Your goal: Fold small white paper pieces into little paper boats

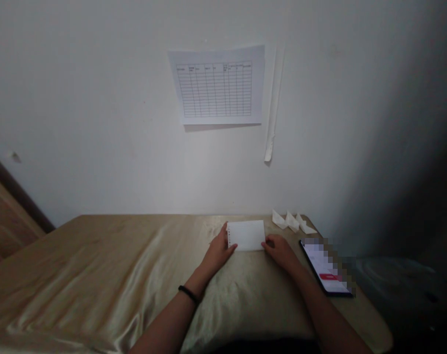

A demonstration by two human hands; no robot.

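Note:
A white sheet of paper (246, 235) with a row of punched holes down its left edge is held over the cloth-covered table. My left hand (221, 244) grips the left edge, its thumb on the near face and the other fingers partly hidden behind. At the lower right corner, my right hand (278, 248) pinches the sheet between thumb and curled fingers. Just beyond my right hand stand several small folded paper boats (292, 222), close together near the table's far right corner.
A phone (324, 268) with a lit screen lies right of my right forearm. Shiny, wrinkled beige cloth (98, 275) covers the table. On the wall behind hang a printed table sheet (218, 88) and a strip (271, 123). A wooden piece (5, 216) stands at left.

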